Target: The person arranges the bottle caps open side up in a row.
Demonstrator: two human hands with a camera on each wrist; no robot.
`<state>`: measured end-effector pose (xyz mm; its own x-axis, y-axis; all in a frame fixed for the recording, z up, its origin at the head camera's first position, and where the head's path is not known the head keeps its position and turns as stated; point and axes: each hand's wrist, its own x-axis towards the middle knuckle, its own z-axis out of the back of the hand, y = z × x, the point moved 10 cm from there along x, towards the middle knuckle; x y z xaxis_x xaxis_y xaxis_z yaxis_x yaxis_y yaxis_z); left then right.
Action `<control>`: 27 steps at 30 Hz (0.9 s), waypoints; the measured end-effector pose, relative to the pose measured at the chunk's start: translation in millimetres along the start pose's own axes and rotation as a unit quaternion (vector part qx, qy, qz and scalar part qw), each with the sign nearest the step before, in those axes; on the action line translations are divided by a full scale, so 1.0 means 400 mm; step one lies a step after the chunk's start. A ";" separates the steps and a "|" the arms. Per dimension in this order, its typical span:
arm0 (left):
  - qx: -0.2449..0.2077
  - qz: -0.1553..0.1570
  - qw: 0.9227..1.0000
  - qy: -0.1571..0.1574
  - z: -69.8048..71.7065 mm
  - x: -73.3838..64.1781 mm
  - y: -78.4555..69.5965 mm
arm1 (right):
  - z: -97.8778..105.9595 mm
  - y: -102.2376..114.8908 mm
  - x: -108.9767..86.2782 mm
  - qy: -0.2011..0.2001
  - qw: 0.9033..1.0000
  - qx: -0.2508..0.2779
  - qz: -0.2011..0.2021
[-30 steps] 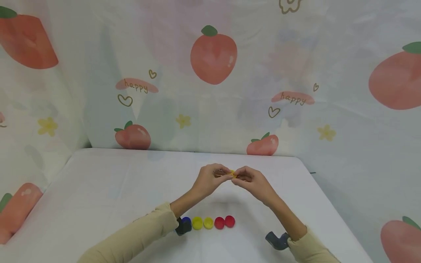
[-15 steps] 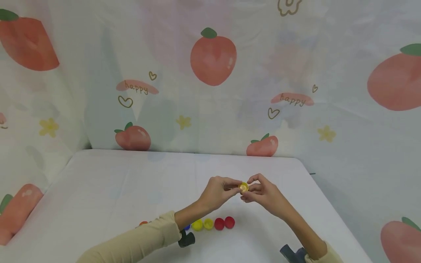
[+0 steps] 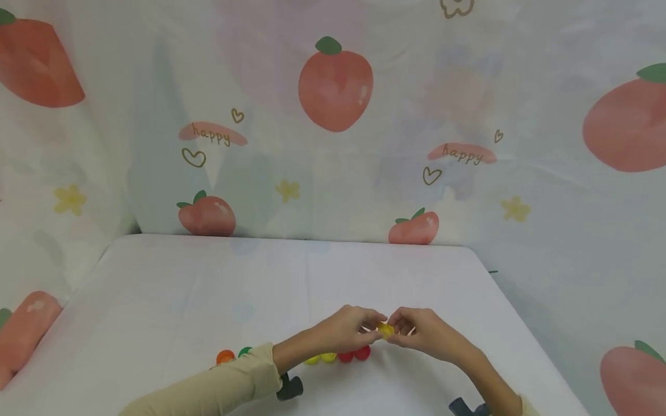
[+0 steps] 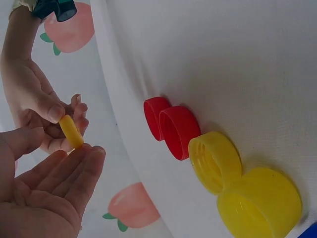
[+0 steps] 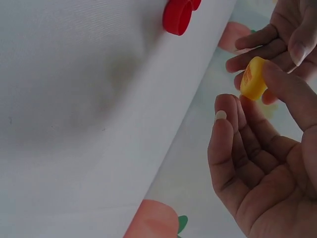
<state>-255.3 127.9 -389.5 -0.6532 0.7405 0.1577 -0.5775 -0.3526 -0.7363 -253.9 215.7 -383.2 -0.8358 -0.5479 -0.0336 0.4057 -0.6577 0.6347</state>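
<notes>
A small yellow bottle cap (image 3: 385, 331) is held up above the table between both hands. My right hand (image 3: 432, 335) pinches it between thumb and fingertips, and printed marks show on the cap's top (image 5: 253, 79) in the right wrist view. My left hand (image 3: 346, 329) is close on the other side, its fingers extended and the thumb apart. Its fingertips come up to the cap's edge (image 4: 72, 131) in the left wrist view; whether they touch it I cannot tell.
Below the hands stands a row of caps: two red (image 4: 181, 131), two yellow (image 4: 267, 203) and a blue one (image 4: 311, 233) at the frame's edge. Orange (image 3: 225, 356) and green (image 3: 244, 351) caps lie farther left, partly behind the left sleeve. A white cloth covers the table (image 3: 218, 283).
Both hands have come lower and nearer, bringing the yellow cap down toward the row. The cap has turned in the fingers. An orange and a green cap have come into view by the left sleeve.
</notes>
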 end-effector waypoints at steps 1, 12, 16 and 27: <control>0.010 0.000 1.000 0.008 -0.007 -0.001 0.002 | -0.004 -0.002 -0.002 0.001 1.000 -0.004 0.002; 0.040 0.002 0.997 0.071 -0.056 0.001 0.020 | -0.030 -0.033 -0.017 0.012 0.999 -0.033 -0.008; 0.041 -0.004 0.996 0.083 -0.062 0.004 0.023 | -0.039 -0.041 -0.017 0.019 0.999 -0.033 -0.005; 0.053 0.004 0.993 0.101 -0.072 0.004 0.047 | -0.062 -0.050 -0.005 0.021 0.997 -0.069 0.014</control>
<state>-253.0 138.9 -422.0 -0.5525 0.8334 0.0087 -0.6280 -0.4095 -0.6618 -251.2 217.0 -415.1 -0.8083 -0.5866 -0.0503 0.4786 -0.7045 0.5241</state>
